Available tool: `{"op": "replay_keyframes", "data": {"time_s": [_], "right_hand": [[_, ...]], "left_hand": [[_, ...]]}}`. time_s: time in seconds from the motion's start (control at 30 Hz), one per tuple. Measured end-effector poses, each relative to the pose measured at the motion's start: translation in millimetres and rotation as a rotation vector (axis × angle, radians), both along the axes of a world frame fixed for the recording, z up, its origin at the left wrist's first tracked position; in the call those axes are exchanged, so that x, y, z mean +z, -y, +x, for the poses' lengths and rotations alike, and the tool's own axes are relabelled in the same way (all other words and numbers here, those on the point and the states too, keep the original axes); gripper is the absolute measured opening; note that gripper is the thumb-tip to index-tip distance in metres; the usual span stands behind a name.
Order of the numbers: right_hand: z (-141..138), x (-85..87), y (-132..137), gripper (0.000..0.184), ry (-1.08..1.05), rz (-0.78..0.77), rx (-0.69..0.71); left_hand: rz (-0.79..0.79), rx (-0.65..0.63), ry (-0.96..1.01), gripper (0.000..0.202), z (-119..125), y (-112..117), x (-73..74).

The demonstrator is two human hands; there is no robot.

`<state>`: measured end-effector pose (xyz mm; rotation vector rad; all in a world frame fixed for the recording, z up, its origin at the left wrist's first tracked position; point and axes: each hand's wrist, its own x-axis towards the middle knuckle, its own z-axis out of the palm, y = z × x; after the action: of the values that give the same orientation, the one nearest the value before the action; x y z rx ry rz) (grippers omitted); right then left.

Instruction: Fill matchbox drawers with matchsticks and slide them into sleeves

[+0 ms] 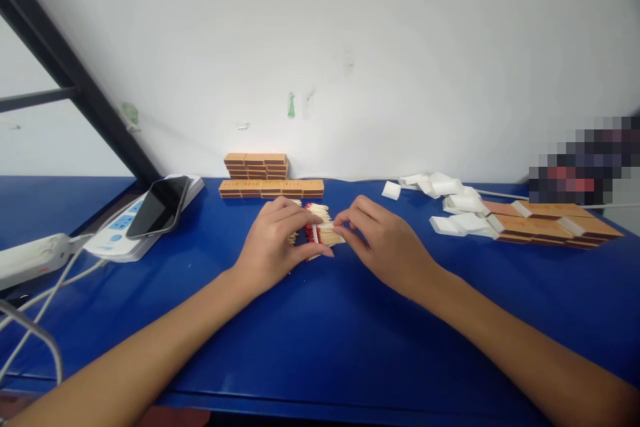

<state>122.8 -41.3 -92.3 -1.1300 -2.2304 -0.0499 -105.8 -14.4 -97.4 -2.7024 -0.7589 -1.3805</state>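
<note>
A pile of red-tipped matchsticks (319, 215) lies on the blue table (320, 340) at its middle. My left hand (274, 243) rests on the left side of the pile, its fingers curled round a bunch of matchsticks (320, 235). My right hand (383, 240) meets that bunch from the right and pinches its pale ends between fingertips and thumb. Behind the pile, against the wall, stand stacked orange matchboxes (264, 177) in two tiers.
White inner trays (453, 203) lie scattered at the right beside flat orange box sleeves (543, 221). At the left a black phone (158, 205) rests on a white power strip (117, 233) with cables (35, 307). A dark metal bar (75, 73) slants down to the table.
</note>
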Motion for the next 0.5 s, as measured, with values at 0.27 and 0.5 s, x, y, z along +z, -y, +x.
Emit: {"op": "replay_keyframes", "data": {"time_s": [0.27, 0.5], "right_hand": [[-1, -2.6, 4, 0.017, 0.038, -0.148, 0.193], [-4, -16.0, 1, 0.019, 0.132, -0.223, 0.226]], "left_hand": [[-0.03, 0.105, 0.028, 0.038, -14, -12, 1.0], [-0.031, 0.136, 0.026, 0.04, -16, -14, 1.4]]}}
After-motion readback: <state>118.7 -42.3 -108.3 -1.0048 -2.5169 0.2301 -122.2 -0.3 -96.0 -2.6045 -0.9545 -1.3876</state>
